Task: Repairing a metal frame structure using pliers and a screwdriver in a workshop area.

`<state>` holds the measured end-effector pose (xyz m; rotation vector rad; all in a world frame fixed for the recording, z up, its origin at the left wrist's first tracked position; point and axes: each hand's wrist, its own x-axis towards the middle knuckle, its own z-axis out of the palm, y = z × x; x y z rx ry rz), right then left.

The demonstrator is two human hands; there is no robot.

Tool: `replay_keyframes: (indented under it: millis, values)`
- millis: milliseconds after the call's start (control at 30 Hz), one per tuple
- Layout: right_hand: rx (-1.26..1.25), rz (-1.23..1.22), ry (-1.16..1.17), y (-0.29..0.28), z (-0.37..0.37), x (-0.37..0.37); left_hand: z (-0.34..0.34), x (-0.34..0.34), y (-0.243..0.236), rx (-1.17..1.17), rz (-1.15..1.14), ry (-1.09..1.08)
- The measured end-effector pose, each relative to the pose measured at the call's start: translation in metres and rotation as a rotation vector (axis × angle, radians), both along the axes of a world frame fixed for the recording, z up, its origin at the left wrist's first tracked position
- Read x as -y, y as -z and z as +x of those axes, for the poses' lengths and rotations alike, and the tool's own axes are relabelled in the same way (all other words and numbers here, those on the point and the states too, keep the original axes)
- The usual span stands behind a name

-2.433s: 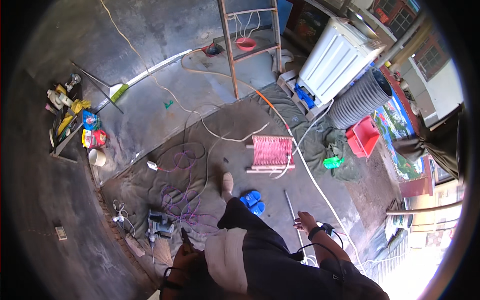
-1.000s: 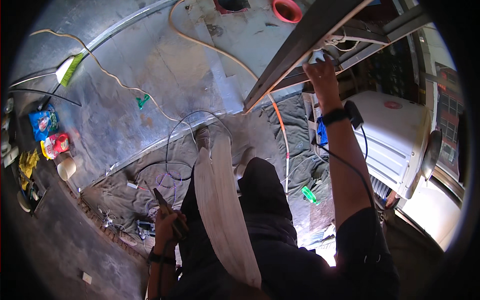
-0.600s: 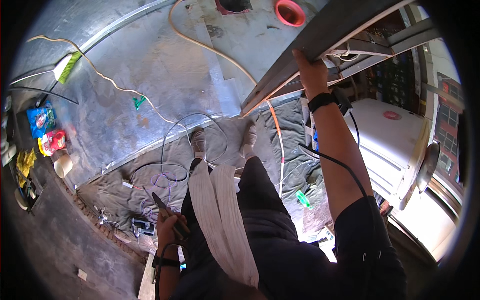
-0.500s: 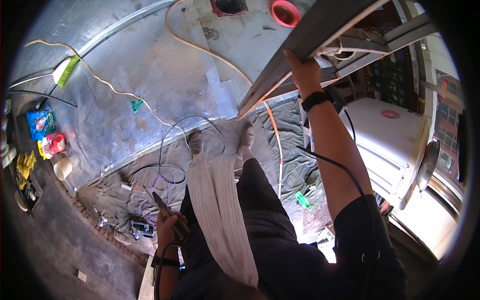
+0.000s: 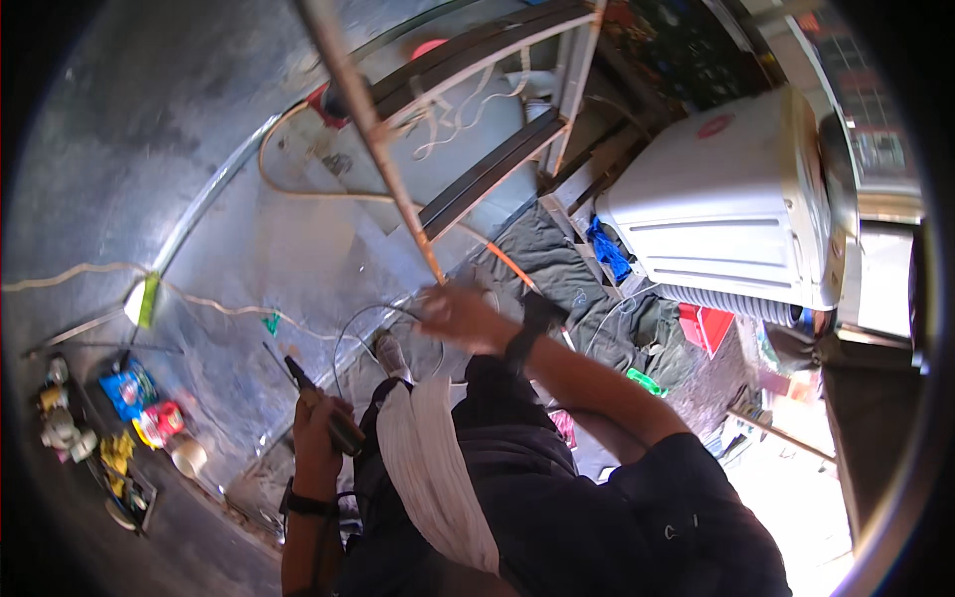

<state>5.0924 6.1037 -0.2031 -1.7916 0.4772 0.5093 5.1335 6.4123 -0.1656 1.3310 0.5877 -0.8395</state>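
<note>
My left hand (image 5: pixel 314 423) is closed round a dark tool (image 5: pixel 347 436) that looks like a welding electrode holder. It has a thick round handle, a narrow black front and a thin rod pointing up and left. My right hand (image 5: pixel 464 316) is smeared by motion, so its fingers cannot be read. It is beside the lower end of a rusty bar on a metal frame (image 5: pixel 370 124), and contact is unclear. The frame is ladder-like, with dark crossbars and pale cord hanging in it. A whitish cloth strip (image 5: pixel 430 468) hangs down my front.
A white appliance (image 5: pixel 721 204) with a ribbed hose stands at the right, a red box (image 5: pixel 704 326) below it. Cables and an orange hose (image 5: pixel 509 263) cross the floor and dark cloth. At the left are a green-bristled broom (image 5: pixel 149 300), bright packets (image 5: pixel 127 390) and a paper cup (image 5: pixel 188 458).
My right hand has come off the upper part of the metal frame and moved down and left, near its lower end. The view has turned. My left hand still holds the tool.
</note>
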Motion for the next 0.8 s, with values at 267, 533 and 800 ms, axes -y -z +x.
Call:
replay_keyframes:
  millis: [267,533,800]
  values:
    - [0.067,0.582,0.165,-0.060,-0.068,0.041,-0.014,0.215,-0.042,0.198,-0.198,0.304]
    - [0.225,0.436,0.206,-0.106,-0.127,0.168,-0.069,0.346,-0.063,0.587,-0.055,0.665]
    - [0.338,0.426,0.334,-0.116,-0.132,0.208,-0.078,0.413,-0.101,1.045,0.132,0.821]
